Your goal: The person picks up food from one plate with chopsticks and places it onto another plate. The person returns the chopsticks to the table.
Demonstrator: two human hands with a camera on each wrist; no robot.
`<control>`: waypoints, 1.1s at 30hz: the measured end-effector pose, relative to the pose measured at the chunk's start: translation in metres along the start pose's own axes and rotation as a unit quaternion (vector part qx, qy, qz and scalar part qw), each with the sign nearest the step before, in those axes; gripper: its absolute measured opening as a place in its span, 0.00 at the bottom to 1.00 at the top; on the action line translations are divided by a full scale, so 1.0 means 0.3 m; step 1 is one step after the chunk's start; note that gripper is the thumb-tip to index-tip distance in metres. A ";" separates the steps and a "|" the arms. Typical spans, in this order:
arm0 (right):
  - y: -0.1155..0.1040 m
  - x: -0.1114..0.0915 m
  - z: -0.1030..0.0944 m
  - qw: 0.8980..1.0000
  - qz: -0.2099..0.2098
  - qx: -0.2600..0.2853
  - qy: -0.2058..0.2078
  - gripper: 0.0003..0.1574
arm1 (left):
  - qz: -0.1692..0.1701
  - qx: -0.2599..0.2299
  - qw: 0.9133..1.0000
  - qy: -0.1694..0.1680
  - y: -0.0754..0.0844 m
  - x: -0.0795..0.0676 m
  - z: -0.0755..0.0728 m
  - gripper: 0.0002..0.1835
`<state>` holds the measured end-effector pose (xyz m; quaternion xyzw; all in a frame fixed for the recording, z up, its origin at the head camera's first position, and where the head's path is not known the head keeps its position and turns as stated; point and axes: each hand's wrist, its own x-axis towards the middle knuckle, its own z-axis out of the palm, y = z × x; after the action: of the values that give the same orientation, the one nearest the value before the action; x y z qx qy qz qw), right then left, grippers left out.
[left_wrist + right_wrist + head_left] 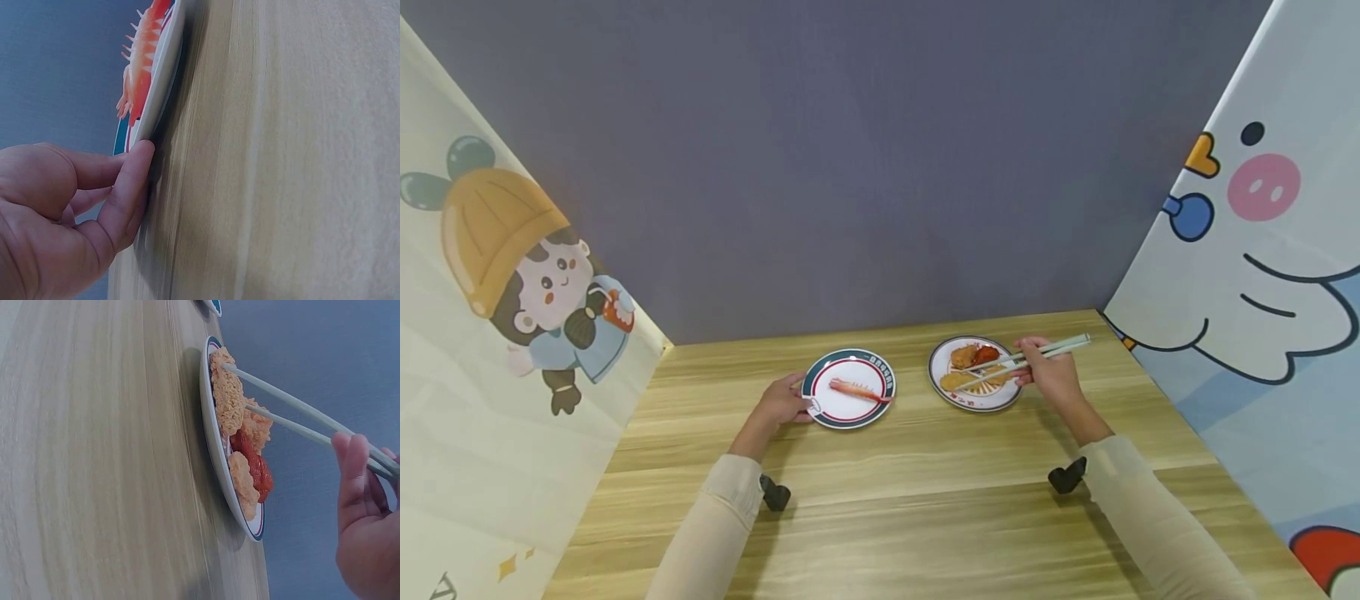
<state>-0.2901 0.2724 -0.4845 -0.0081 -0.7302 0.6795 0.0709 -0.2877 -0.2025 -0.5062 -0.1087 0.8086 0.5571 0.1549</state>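
My left hand [782,402] pinches the near-left rim of a green-rimmed plate [842,412] between thumb and fingers. On that plate lies one orange-and-white shrimp [856,389], its legs showing in the left wrist view. My right hand [1047,373] holds a pair of pale green chopsticks [1063,345], tips spread apart. They reach over a second plate [937,367] with a dark rim, where several foods lie. The tips meet a golden breaded piece [228,403], one near its end and one along its side. Beside it are a red saucy piece [259,475] and other fried pieces [244,484].
Both plates stand on a wood-grain table [910,500], a short gap between them. A grey panel [880,183] rises behind the table's back edge. Cartoon-printed panels stand at the left [475,333] and right [1285,333]. Black camera mounts sit at both wrists.
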 end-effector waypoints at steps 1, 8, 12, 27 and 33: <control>0.002 0.000 0.000 1.000 0.000 -0.002 0.001 0.16 | 0.001 0.001 1.000 0.000 0.000 -0.001 0.001 0.39; 0.015 -0.004 0.006 0.999 -0.003 -0.041 0.007 0.29 | 0.001 0.001 1.000 -0.001 0.003 -0.003 0.001 0.39; 0.028 -0.007 0.016 0.999 0.004 -0.022 0.035 0.30 | -0.001 0.001 1.000 0.002 0.006 -0.002 0.000 0.39; 0.034 -0.010 0.020 0.986 0.065 0.095 0.120 0.12 | 0.005 -0.002 1.000 -0.001 0.004 0.002 0.004 0.39; 0.046 -0.010 0.018 0.984 0.059 0.101 0.134 0.14 | -0.002 0.001 1.000 0.001 0.001 0.005 0.003 0.39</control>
<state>-0.2890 0.2677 -0.4988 -0.1347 -0.6402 0.7453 0.1285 -0.2892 -0.2014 -0.5069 -0.1104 0.8087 0.5564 0.1556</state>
